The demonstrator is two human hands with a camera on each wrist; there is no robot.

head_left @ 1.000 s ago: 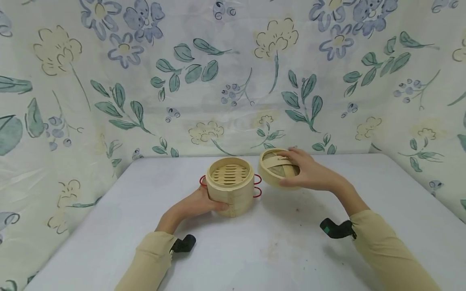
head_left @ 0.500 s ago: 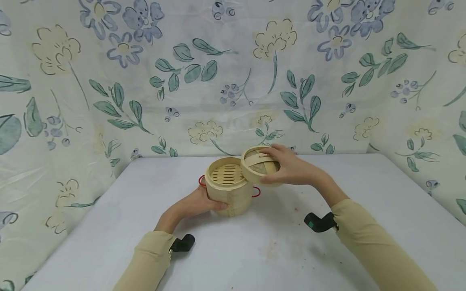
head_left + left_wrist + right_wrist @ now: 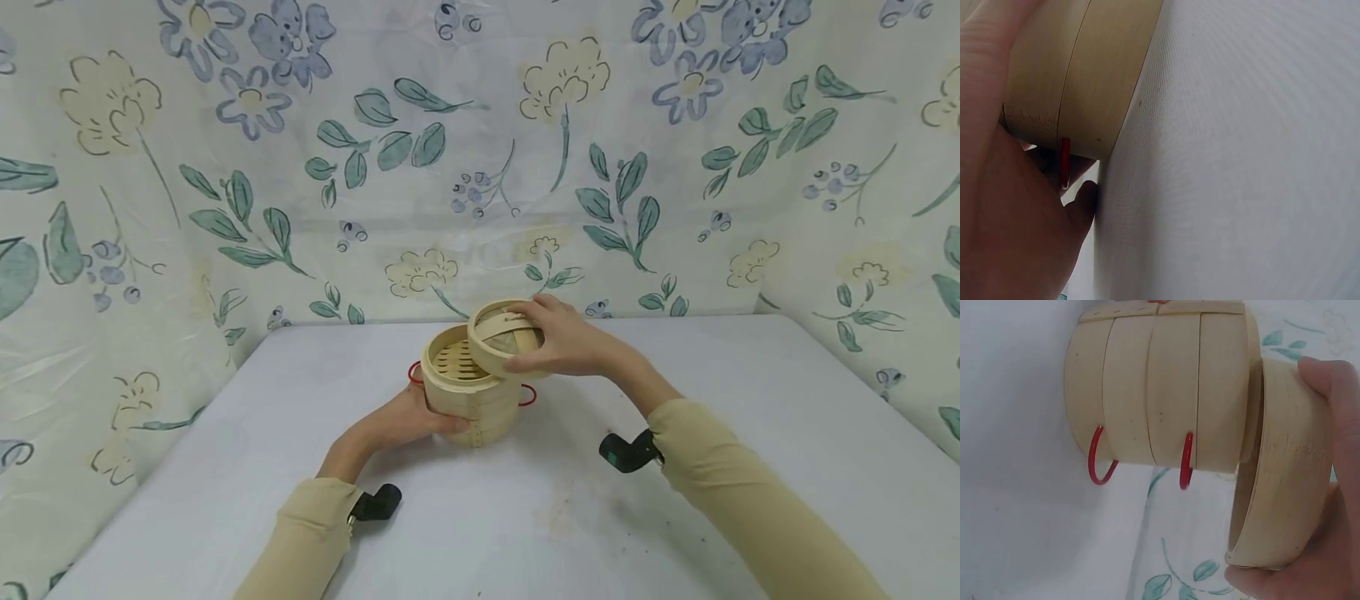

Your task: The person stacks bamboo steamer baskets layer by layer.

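A two-tier bamboo steamer stands upright on the table, its slatted rack partly showing at the open top. My left hand grips its left side, thumb across the front; the left wrist view shows that palm and thumb against the bamboo wall. With my right hand I hold the woven bamboo lid by its rim, tilted over the right part of the steamer. Red ring handles stick out from the tiers. Seen from the right wrist, the lid leans beside the upper rim; contact is hard to tell.
The white table carries a few small specks and faint stains. Behind it hangs a flower-printed cloth, which also runs along both sides. Black wrist cameras sit at both cuffs.
The lid in my right hand has moved left, from beside the steamer to partly over its top. My left hand has kept its grip on the steamer, which has hardly moved.
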